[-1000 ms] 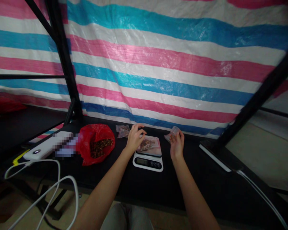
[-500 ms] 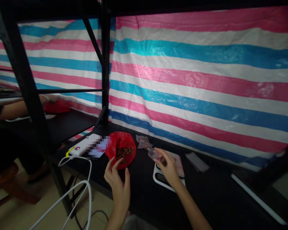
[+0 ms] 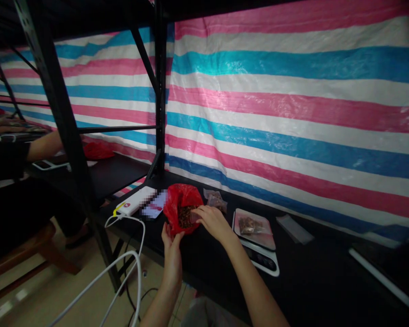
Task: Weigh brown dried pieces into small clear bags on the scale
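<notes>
Red bag (image 3: 180, 196): bracing its near side with spread-fingered left hand (image 3: 172, 251), pinching clear plastic (image 3: 195, 217) with right hand (image 3: 214, 221), ideally low inside.

Left hand (image 3: 172, 252) low, thumb (image 3: 179, 236) apart from fingers (image 3: 165, 232) — right hand (image 3: 216, 221) higher, fingers leftward.

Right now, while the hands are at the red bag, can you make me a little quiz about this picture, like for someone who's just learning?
1. True or false: the white scale is left of the red bag.
2. Where is the clear packet at the scale? A: under it. B: on top of it. C: in front of it.
3. Fill the gap: the person's ____ hand is over the red bag's opening.

Key:
1. False; it is to the right.
2. B.
3. Right (right hand).
</notes>
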The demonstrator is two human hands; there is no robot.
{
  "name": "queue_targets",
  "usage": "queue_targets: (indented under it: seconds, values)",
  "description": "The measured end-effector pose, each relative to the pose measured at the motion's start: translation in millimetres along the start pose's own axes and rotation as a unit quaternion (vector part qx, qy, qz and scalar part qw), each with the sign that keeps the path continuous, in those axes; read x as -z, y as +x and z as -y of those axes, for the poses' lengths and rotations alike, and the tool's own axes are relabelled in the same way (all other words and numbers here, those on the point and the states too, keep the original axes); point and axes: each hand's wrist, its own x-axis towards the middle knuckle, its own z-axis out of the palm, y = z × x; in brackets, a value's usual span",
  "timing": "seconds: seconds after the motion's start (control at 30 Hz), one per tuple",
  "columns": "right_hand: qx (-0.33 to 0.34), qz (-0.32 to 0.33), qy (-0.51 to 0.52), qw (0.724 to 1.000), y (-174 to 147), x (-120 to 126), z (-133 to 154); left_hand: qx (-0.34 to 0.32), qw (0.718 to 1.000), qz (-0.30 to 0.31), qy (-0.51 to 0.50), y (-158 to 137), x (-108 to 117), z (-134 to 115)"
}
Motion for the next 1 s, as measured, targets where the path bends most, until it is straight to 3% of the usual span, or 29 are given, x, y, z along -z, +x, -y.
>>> queue_targets:
  seconds: [0.23, 0.43, 0.57, 0.8, 0.87, 1.0]
  values:
    - [0.003, 0.000, 0.025, 1.000, -1.4, -13.9, 7.0, 0.010, 0.999, 0.016, -0.051, -1.9, -7.7, -13.9]
    - [-0.035, -0.037, 0.138, 0.989, -3.8, -21.9, 10.2, 0.013, 0.997, 0.037, -0.071, 4.8, -3.4, -12.8]
    - [-0.053, -0.046, 0.224, 0.972, -4.4, -28.0, 8.5, -0.030, 0.995, 0.073, -0.058, 3.8, -3.3, -12.4]
    - [-0.083, -0.075, 0.366, 0.924, 0.4, -43.1, 2.5, -0.031, 0.991, 0.104, -0.072, 1.4, -4.4, -21.7]
    - [-0.100, -0.080, 0.398, 0.909, 1.5, -45.2, 0.7, -0.042, 0.992, 0.083, -0.090, 1.0, -2.3, -23.8]
    - [-0.127, -0.120, 0.440, 0.881, 1.5, -44.0, -0.3, -0.106, 0.992, -0.021, -0.067, -2.2, 3.6, -25.2]
